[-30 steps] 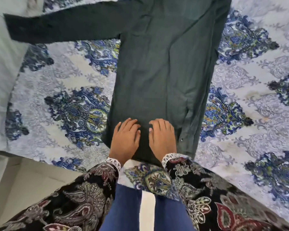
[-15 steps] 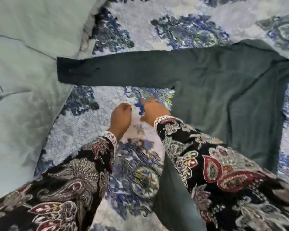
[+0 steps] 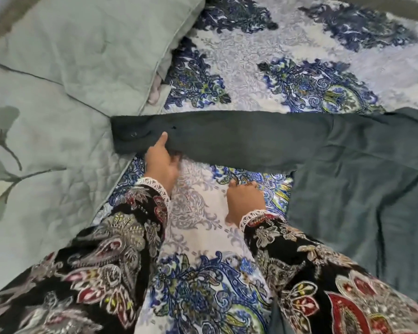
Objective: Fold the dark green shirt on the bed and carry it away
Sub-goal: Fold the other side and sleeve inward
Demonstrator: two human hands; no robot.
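Note:
The dark green shirt (image 3: 362, 189) lies flat on the patterned bedspread, its body at the right and one long sleeve (image 3: 227, 138) stretched out to the left. My left hand (image 3: 161, 162) pinches the lower edge of that sleeve near the cuff, thumb on top and fingers tucked under the cloth. My right hand (image 3: 244, 201) rests on the bedspread just below the sleeve, beside the shirt's left side seam; its fingers are curled and I cannot tell whether they hold any cloth.
A pale green quilted comforter (image 3: 46, 141) with a leaf print covers the left side, and the cuff lies on its edge. A matching pillow (image 3: 111, 44) sits at the upper left. The blue paisley bedspread (image 3: 263, 68) stretches behind the sleeve.
Both hands left the shirt's hem and reached up to the outstretched sleeve. My left hand has taken hold of the sleeve near the cuff. The view has shifted left and closer.

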